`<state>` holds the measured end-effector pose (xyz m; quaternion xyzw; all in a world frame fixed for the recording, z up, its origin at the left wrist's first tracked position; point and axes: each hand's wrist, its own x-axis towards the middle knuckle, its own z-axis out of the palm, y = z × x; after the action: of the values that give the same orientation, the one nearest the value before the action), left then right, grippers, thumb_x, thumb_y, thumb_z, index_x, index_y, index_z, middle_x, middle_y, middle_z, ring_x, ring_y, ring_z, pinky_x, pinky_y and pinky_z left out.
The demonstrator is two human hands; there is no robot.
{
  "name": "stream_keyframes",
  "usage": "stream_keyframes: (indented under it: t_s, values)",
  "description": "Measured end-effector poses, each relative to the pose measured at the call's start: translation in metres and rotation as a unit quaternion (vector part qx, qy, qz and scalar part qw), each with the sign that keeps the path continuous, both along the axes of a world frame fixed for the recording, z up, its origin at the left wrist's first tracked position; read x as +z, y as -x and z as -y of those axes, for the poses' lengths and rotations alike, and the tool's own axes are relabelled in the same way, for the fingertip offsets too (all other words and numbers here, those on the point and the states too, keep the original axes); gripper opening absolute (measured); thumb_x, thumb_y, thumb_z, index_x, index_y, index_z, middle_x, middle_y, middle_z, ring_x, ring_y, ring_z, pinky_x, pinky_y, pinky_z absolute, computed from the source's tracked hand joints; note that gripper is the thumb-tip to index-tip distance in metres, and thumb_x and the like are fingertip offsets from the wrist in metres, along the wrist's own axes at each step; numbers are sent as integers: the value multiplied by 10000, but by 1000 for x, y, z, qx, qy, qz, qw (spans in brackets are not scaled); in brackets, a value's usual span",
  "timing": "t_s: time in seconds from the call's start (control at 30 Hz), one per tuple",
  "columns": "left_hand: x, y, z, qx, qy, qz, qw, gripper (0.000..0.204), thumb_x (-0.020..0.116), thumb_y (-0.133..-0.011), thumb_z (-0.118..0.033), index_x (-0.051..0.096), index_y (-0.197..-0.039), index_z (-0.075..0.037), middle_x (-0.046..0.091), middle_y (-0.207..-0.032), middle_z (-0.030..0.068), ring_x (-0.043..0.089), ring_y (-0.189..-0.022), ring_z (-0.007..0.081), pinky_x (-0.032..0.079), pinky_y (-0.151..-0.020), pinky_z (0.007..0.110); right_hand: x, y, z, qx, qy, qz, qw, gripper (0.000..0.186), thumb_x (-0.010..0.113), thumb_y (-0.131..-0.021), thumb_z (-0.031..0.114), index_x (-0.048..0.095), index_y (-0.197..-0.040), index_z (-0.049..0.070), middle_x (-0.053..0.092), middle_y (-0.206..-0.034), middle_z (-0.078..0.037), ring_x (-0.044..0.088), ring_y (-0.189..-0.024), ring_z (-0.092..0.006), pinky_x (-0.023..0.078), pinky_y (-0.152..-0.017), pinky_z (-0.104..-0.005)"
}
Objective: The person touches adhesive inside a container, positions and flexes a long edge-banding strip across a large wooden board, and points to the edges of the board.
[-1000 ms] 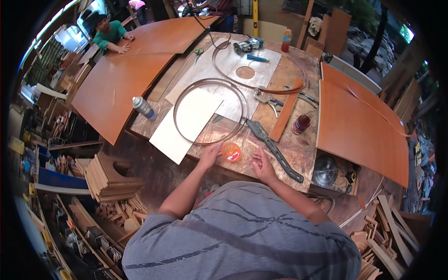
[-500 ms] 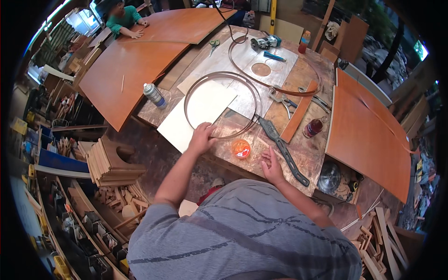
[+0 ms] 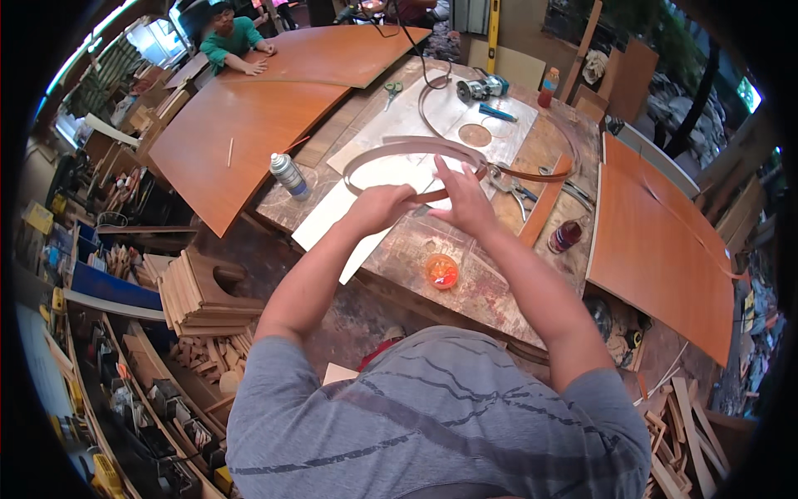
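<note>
A thin brown hoop of edge-banding strip (image 3: 391, 147), made of several turns, is tilted up above the workbench (image 3: 399, 241). My left hand (image 3: 378, 208) is closed on its near edge, thumb and fingers pinching the band. On the hoop's right side is my right hand (image 3: 467, 200), fingers spread and index stretched upward, close to the band; whether it touches is hard to see. Beneath the hoop lies a white panel (image 3: 328, 229). Nearer me stands a small orange tub (image 3: 441, 272) with orange-red contents.
Left of the panel stands a spray can (image 3: 288, 176). A power trimmer (image 3: 482, 88), scissors (image 3: 392, 93), locking pliers (image 3: 514, 188), a wooden strip (image 3: 545, 204) and a dark red bottle (image 3: 565, 236) are on the bench. Large brown panels (image 3: 241, 125) flank it; a co-worker (image 3: 233, 41) leans there.
The hoop went from lying flat to tilted up in my left hand. My right hand moved from the bench's near edge up to the hoop. The dark slotted bar no longer shows near my right forearm.
</note>
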<state>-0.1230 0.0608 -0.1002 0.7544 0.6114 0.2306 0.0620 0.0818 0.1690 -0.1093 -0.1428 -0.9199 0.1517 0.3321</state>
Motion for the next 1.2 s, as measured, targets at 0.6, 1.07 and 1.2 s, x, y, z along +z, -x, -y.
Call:
stream_keyframes:
  t_s: [0.6, 1.07, 1.2]
  values:
    - [198, 145, 78, 165, -319, -50, 932, 112, 664, -901, -128, 617, -940, -34, 620, -759, 138, 612, -670, 293, 482, -628, 346, 314, -176, -153, -242, -198, -152, 938, 618, 581, -977, 294, 299, -1519, 199, 715, -1009, -128, 627, -731, -107, 483, -692, -290]
    - [130, 205, 233, 217, -150, 30, 964, 574, 498, -946, -555, 482, -805, 1, 391, -654, 143, 396, -596, 279, 381, -566, 355, 283, -264, -196, -98, 26, -2, 995, 1180, 707, -611, 791, 352, -1497, 96, 329, -604, 104, 280, -517, -16, 189, -480, -234]
    - [111, 238, 305, 301, -120, 80, 943, 595, 480, -951, -588, 529, -822, -10, 462, -708, 49, 448, -665, 179, 406, -639, 306, 268, -230, -180, -122, 48, 48, 990, 1159, 608, -669, 840, 339, -1497, 75, 318, -606, 105, 276, -510, -18, 165, -485, -240]
